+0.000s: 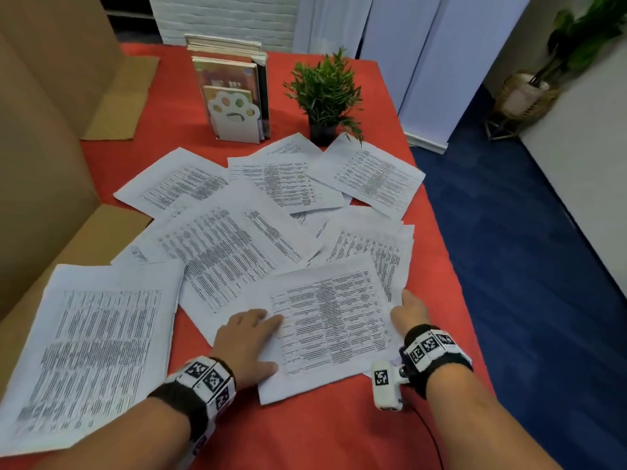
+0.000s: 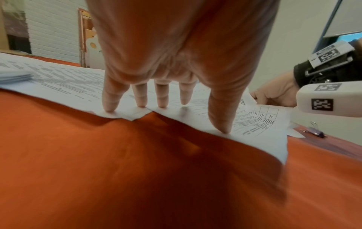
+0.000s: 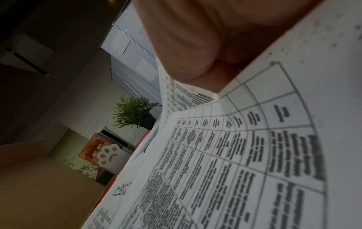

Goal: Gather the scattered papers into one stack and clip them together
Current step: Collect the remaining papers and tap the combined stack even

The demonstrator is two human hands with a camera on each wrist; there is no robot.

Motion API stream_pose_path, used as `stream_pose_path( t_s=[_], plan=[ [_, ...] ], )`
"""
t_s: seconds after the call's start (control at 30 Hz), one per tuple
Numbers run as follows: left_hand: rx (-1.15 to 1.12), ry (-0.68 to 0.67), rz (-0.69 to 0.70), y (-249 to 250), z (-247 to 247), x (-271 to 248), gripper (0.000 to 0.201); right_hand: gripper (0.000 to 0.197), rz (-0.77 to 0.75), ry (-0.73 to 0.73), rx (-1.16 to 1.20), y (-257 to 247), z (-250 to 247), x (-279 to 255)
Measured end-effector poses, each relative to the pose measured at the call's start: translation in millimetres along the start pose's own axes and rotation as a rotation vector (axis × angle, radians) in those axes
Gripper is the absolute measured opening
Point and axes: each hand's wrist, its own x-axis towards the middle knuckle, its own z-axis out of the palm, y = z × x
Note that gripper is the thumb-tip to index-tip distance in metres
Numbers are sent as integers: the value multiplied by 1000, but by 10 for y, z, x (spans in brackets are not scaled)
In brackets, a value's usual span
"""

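Several printed papers [image 1: 234,245] lie scattered and overlapping on the red tablecloth [image 1: 322,429]. The nearest sheet [image 1: 332,327] sits between my hands. My left hand [image 1: 258,330] lies flat on its left margin, and straight fingers [image 2: 160,99] and thumb press the paper's edge to the cloth. My right hand [image 1: 409,310] is at the sheet's right edge with its fingers tucked under the papers there. In the right wrist view that hand [image 3: 186,54] holds bent-up sheets [image 3: 254,139] against its palm. A small binder clip [image 2: 315,132] lies on the cloth by my right wrist.
A large sheet [image 1: 95,351] lies at the near left, beside a cardboard box [image 1: 40,164]. At the back stand a potted plant [image 1: 325,93] and a book holder with a paw-shaped bookend [image 1: 234,110]. The table's right edge [image 1: 451,266] drops to blue floor.
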Motion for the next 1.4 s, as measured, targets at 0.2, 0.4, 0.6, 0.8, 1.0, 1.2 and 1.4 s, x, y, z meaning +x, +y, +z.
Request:
stream_pose_path(
  t_s=[0.2,0.4,0.6,0.8,1.0,1.2,1.4],
  plan=[
    [-131,78,-37,2,-24,-155,78,29,-74,-14,-70,-5,-40,-213],
    [-49,149,-125,23,-236,188,94,38,-254,177,-58,-132,-24,-401],
    [-171,155,-152,-6,-242,288,42,22,-479,496,73,-471,-251,-697],
    [-348,180,-68,-34,-133,176,11,19,-862,540,62,-895,-349,-941],
    [-249,93,-22,63,-45,67,15,23,-1143,502,114,-1332,-308,-1238],
    [-494,344,-357,-351,-126,-82,16,15,-989,570,96,-1411,-278,-1086],
    [-663,438,-619,-725,-76,-337,23,27,-774,529,254,-1204,-109,-813]
  ],
)
